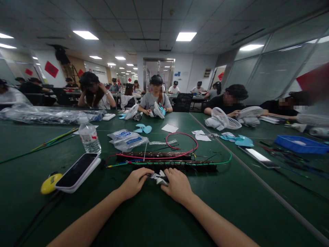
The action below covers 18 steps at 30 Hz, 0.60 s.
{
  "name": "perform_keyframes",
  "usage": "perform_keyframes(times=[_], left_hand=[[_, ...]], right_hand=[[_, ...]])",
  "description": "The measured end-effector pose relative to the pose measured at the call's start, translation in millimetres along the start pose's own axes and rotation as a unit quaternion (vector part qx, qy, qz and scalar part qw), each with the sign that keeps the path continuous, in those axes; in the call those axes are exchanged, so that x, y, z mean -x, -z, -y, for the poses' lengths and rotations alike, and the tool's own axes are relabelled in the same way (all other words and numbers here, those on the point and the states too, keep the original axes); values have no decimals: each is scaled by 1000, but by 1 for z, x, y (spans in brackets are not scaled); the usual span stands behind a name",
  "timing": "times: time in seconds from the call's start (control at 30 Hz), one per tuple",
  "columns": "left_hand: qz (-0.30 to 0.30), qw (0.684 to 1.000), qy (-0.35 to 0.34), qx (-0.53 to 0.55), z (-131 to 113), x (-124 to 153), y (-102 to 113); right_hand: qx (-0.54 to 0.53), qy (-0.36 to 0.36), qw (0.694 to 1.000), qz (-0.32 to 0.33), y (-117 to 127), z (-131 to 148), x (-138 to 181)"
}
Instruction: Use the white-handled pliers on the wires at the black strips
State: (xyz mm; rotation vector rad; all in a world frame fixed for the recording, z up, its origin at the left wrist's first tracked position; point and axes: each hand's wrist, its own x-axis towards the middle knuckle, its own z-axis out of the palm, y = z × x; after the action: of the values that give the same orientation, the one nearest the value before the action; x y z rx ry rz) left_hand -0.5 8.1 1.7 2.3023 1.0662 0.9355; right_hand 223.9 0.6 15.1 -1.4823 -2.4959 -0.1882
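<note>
My left hand (133,183) and my right hand (179,186) meet above the green table, near its front middle. Thumb and fingers of the left hand pinch the left end of a small white-and-grey piece (161,179) with dark parts. Closed around its right side is my right hand, which hides part of it; its exact kind cannot be made out. Just beyond my hands lie dark, long rails (180,168) side by side. Along them run a red cable (154,157) and a green cable (228,158), both looping to the right. A white zip tie (145,151) stands up from the rails.
To the left are a water bottle (89,136), a phone (78,172) and a yellow round object (50,183). Plastic bags (127,140) and a blue fan blade (143,128) lie farther back. Another phone (258,157) and a blue tray (300,144) are right. Several people sit around, some handling fans.
</note>
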Motion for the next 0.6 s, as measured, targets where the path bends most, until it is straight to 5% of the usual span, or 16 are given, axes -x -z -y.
perform_keyframes(times=[0.6], left_hand=[[-33, 999, 7, 21, 2, 3, -2]], right_hand=[[5, 5, 1000, -26, 4, 2, 1]])
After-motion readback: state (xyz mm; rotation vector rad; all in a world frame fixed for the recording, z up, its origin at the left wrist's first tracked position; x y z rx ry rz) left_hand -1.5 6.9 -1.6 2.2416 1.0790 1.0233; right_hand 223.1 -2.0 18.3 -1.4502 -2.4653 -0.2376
